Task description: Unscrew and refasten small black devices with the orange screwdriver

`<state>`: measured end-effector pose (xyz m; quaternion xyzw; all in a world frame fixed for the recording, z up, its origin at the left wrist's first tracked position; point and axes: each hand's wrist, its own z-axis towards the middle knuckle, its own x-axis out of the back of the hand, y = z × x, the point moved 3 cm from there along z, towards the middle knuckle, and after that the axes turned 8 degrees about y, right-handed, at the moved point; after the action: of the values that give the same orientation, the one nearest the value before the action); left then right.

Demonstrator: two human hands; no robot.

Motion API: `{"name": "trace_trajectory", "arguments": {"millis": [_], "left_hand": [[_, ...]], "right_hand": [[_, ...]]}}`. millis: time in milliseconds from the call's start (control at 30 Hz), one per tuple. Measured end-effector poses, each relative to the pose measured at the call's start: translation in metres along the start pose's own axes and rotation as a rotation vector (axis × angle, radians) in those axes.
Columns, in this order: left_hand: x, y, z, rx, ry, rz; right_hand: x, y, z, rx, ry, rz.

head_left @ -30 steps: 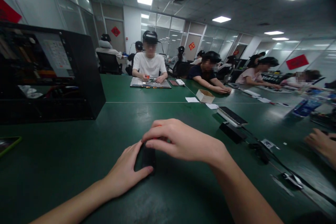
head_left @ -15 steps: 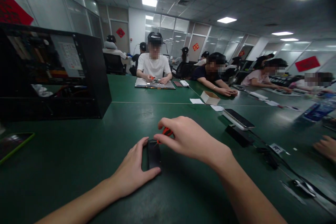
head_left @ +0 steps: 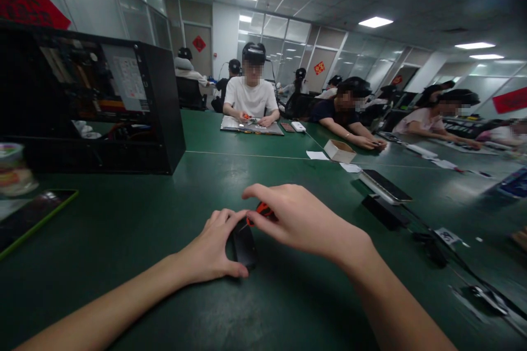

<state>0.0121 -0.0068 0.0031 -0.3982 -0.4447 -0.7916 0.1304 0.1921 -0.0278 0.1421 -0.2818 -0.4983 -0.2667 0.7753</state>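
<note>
A small flat black device (head_left: 244,243) lies on the green table (head_left: 123,230) in front of me. My left hand (head_left: 212,249) curls around its left side, thumb pressed along its near edge and fingers over its far end. My right hand (head_left: 296,216) hovers just right of it, fingers pinched on a small tool with a red-orange and black handle (head_left: 262,210). The tool's tip points down at the device's far end.
A black open computer case (head_left: 94,104) stands at the left. A green-edged tablet (head_left: 33,216) and a cup (head_left: 12,170) lie at the left edge. A phone on a black stand (head_left: 385,189) and cables sit to the right. Other people work across the table.
The view has shifted left. My left fingers have closed more over the device's far end. My right hand has kept its pinch on the red-handled tool beside it.
</note>
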Motion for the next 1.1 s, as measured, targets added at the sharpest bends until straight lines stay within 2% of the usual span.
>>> {"name": "trace_trajectory", "arguments": {"millis": [100,267,367,433,533,767,933,1100], "left_hand": [[0.01,-0.002,0.003,-0.058,-0.038,0.072],[0.025,0.0,0.007,-0.256,0.055,0.232],[0.021,0.007,0.004,-0.363,-0.041,0.222],[0.019,0.012,0.002,-0.38,-0.053,0.237],[0.016,0.021,0.0,-0.373,-0.093,0.274],[0.006,0.035,0.006,-0.233,-0.18,0.135],[0.003,0.035,0.01,-0.229,-0.222,0.036],[0.01,0.033,0.016,-0.176,-0.235,-0.057]], "right_hand": [[0.002,0.0,0.001,-0.031,-0.026,0.003],[0.002,0.003,0.001,-0.049,-0.069,-0.032],[0.002,0.004,-0.001,-0.03,-0.118,-0.015],[0.005,0.004,-0.004,-0.018,-0.165,-0.015],[0.009,0.003,-0.009,-0.037,-0.233,-0.065],[0.006,-0.007,-0.019,-0.123,-0.444,-0.107],[0.008,0.0,-0.022,-0.107,-0.457,-0.09],[0.027,0.016,-0.03,-0.161,-0.418,-0.04]]}}
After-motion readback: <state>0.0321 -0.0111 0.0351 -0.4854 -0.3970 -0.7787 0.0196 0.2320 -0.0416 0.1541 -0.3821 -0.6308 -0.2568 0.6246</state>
